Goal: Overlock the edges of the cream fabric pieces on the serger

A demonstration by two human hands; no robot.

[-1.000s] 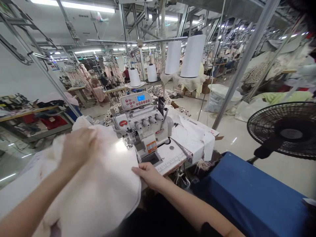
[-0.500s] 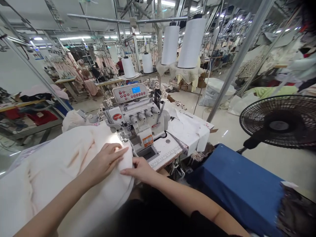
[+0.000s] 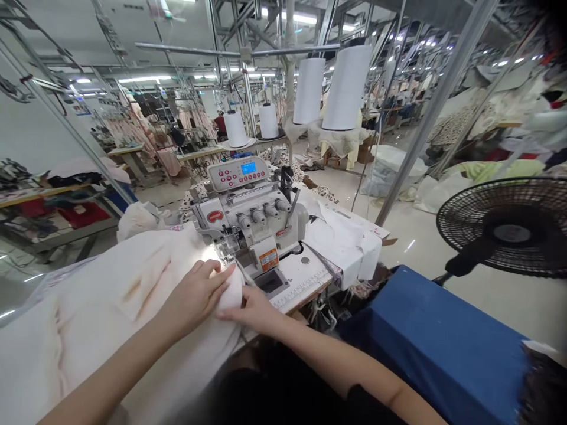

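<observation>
A large cream fabric piece [image 3: 101, 307] spreads across the table's left side and runs up to the presser foot [image 3: 229, 249] of a white overlock sewing machine [image 3: 250, 221]. My left hand [image 3: 197, 298] presses on the cloth just before the foot, fingers curled over a raised fold. My right hand [image 3: 250, 311] lies close beside it at the cloth's edge, and the two hands pinch that fold between them. Where the edge meets the needle is hidden by the machine.
Several tall white thread cones [image 3: 346, 87] stand on a stand behind the machine. To the right lie white cloth pieces [image 3: 341, 242] on the sewing table [image 3: 301, 289], a blue padded cover [image 3: 434, 342], and a black standing fan [image 3: 500, 230]. Metal poles and garment racks surround the station.
My left hand has moved from atop the bunched cloth to the edge near the presser foot. The cloth now lies flatter, and a fold stands up between my hands.
</observation>
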